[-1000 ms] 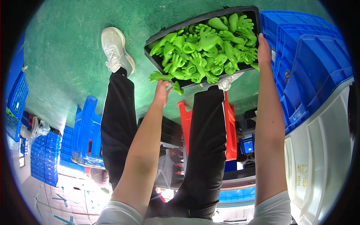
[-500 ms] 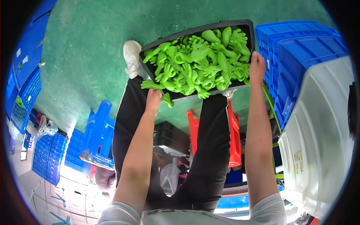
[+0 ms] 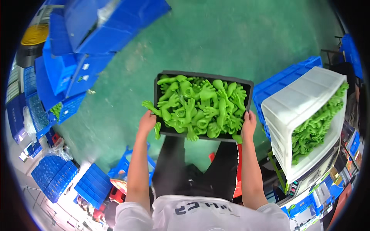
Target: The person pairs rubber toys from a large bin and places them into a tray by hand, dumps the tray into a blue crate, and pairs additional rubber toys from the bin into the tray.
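Both my hands carry a black rectangular bin in front of my legs. Bright green plastic arm-and-hand parts are heaped inside it, some poking over the rim. My left hand is closed at the near left corner, beside one green part that sticks out past the bin and another that hangs down by my fingers. My right hand grips the near right side of the bin. The fingertips of both hands are partly hidden by the bin.
On the right, a white tub holding many green parts stands beside blue crates. Large blue boxes stand at the upper left, more blue crates at the lower left. Blue and red stools are near my legs on the green floor.
The bin has come up off my feet toward my body, held in both hands. My view has tilted up, bringing the inside of the white tub and the blue boxes into sight.
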### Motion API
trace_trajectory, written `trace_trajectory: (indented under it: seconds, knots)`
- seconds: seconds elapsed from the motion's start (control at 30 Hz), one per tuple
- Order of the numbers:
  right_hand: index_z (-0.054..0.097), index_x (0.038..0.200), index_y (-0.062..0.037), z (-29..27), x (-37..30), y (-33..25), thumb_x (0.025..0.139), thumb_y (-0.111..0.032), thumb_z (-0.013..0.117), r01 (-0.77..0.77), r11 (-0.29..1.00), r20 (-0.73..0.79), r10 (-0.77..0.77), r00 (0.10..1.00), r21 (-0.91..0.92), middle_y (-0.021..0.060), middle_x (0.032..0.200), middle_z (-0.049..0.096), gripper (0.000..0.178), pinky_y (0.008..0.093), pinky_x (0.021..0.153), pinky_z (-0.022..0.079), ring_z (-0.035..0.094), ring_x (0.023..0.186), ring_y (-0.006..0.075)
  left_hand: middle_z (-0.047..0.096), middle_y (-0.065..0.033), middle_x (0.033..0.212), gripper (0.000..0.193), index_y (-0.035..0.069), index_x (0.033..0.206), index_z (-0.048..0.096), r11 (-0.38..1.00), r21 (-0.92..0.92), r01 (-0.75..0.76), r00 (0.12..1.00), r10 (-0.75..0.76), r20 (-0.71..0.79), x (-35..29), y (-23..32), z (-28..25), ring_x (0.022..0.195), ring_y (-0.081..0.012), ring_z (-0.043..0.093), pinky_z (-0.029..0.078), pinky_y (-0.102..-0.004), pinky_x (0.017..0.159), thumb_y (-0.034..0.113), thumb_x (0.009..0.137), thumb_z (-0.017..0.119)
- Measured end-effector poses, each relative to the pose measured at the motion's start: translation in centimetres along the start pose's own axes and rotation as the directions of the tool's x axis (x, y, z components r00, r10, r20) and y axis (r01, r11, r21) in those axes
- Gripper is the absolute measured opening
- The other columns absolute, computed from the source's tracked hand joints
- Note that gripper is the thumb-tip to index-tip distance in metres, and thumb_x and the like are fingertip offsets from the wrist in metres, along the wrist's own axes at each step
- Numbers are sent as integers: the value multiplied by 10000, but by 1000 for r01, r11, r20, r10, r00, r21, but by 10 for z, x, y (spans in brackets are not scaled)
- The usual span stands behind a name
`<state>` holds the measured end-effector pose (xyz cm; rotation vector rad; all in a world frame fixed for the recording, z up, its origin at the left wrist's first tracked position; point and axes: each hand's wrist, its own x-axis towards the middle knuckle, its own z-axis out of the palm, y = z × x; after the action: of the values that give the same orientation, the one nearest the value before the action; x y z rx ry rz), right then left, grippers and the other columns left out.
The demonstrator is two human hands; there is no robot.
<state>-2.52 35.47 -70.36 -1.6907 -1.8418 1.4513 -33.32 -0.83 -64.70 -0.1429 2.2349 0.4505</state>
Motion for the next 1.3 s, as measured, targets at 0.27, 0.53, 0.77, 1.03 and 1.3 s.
trace_trajectory:
  seconds: [0.27,0.53,0.77,1.03,1.3]
  knots:
    - [618,1240,50,-60,-55,-252,1005,-162,576,-59,984,6,59,998,171,78,1092,661,319,296,894,468,601,973,153,679,-221,1117,375,53,1210,628,903,249,-351,917,386,-105,-101,129,-228,1102,-397,619,485,-446,951,212,886,524]
    - [593,1297,58,-134,15,-410,1012,-160,574,38,940,85,-70,994,340,69,1115,687,360,272,915,474,617,985,125,669,-231,1161,352,11,1186,638,825,102,-555,808,565,-167,-146,306,-332,1109,-414,610,475,-441,957,171,920,471]
    - [606,1285,53,-201,49,-441,1004,-160,589,68,959,-12,-67,998,276,74,1159,671,353,277,937,466,609,1027,133,683,-206,1090,346,-17,1175,633,823,83,-562,803,567,-185,-182,408,-326,1036,-352,628,469,-395,917,180,960,447]
    - [626,1265,33,-437,297,-541,995,-156,601,104,938,-117,-69,991,332,49,1139,663,331,272,926,462,596,1021,127,675,-197,1019,335,-17,1141,629,778,-7,-628,772,622,-134,-252,774,-217,981,-337,638,469,-385,875,128,912,432]
    - [633,1259,22,-571,460,-593,995,-137,600,139,868,-398,72,915,476,30,1098,680,310,259,889,474,608,978,112,667,-203,992,303,-13,1089,627,622,31,-782,623,782,3,-215,1119,-126,936,-358,625,467,-400,858,126,906,429]
